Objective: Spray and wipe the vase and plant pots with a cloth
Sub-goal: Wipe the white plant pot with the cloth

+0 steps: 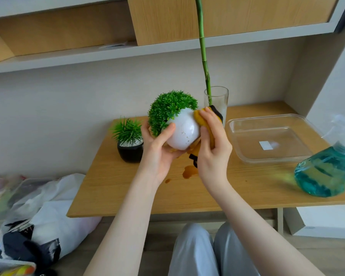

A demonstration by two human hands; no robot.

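Holding the white pot [184, 134] tilted above the tabletop [112, 188], I cradle it in my left hand [159, 154], whose grip is curled under its round belly with the thumb laid across the front. Its bushy green plant [169, 110] leans toward the upper left. My right hand [212, 144] presses a mustard-yellow cloth [199, 118] against the pot's right side, its grip wrapped over the fabric; a dark-edged tail of the cloth hangs below the pot. Brown specks dot the white surface.

Directly beneath, a small brown puddle [189, 172] sits on the wood, with a smaller drop just to its left. A black pot [130, 153] with a spiky green plant stands on the tabletop to the left, near my left wrist. Behind my right hand stands a clear glass vase [220, 100] holding one tall green stem [203, 56]. To the right lies a clear plastic tray [267, 158], and near the right edge a spray bottle [325, 170] filled with blue liquid.
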